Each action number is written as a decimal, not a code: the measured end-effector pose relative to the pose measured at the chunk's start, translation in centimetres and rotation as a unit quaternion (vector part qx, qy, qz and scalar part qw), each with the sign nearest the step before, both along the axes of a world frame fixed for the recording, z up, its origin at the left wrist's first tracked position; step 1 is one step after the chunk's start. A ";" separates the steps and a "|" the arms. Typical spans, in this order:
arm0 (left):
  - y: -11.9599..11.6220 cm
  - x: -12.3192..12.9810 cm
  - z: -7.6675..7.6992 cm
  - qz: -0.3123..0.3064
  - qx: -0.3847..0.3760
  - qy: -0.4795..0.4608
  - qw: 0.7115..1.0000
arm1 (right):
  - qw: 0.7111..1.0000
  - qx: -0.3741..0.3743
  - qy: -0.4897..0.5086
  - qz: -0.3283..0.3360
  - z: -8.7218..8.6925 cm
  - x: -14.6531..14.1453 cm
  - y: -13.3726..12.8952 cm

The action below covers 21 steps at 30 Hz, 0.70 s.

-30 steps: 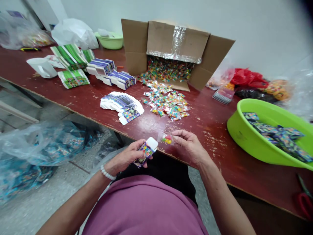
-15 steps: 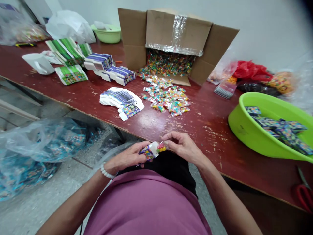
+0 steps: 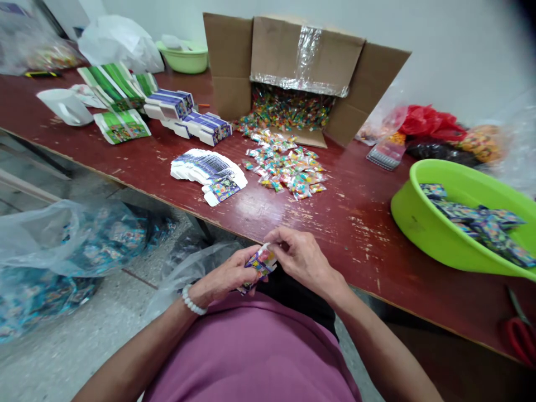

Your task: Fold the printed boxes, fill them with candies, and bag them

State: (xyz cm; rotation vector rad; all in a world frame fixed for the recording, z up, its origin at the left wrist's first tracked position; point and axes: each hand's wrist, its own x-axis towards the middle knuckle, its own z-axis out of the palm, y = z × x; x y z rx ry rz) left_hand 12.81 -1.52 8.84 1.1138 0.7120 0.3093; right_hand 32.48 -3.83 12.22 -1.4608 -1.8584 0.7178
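Observation:
My left hand is closed around a small purple printed candy box, its open white end tilted up toward the right. At that opening lies a clear candy packet with red and yellow sweets. The curled fingers of my right hand press on the packet at the box mouth; the fingertips are partly hidden. On the table beyond, a fanned row of flat purple boxes lies left of a heap of wrapped candy packets.
A cardboard carton spills candy packets at the back. On the right stands a green basin with filled boxes, near red-handled scissors. Bundled green boxes, purple bundles and a white mug stand left. Plastic bags lie on the floor.
My right hand has moved left against the box, and the candy packet has gone from sticking out to sitting in the box mouth. My left hand has tilted the box more upright.

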 end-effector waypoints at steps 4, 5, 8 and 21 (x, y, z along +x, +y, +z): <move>0.2 -0.2 0.1 0.012 0.000 -0.006 1.000 | 0.998 0.039 -0.003 -0.057 -0.1 0.6 0.1; 0.2 -0.2 0.1 0.015 0.002 -0.005 1.000 | 0.996 0.057 -0.015 -0.063 -0.1 0.5 0.0; 0.3 0.0 0.0 0.022 0.001 -0.002 1.000 | 0.993 0.090 -0.060 -0.049 -0.2 -0.5 -0.7; 0.2 0.8 0.5 0.178 -0.152 -0.081 0.969 | 0.929 -0.149 0.331 -0.074 -2.4 0.3 -0.4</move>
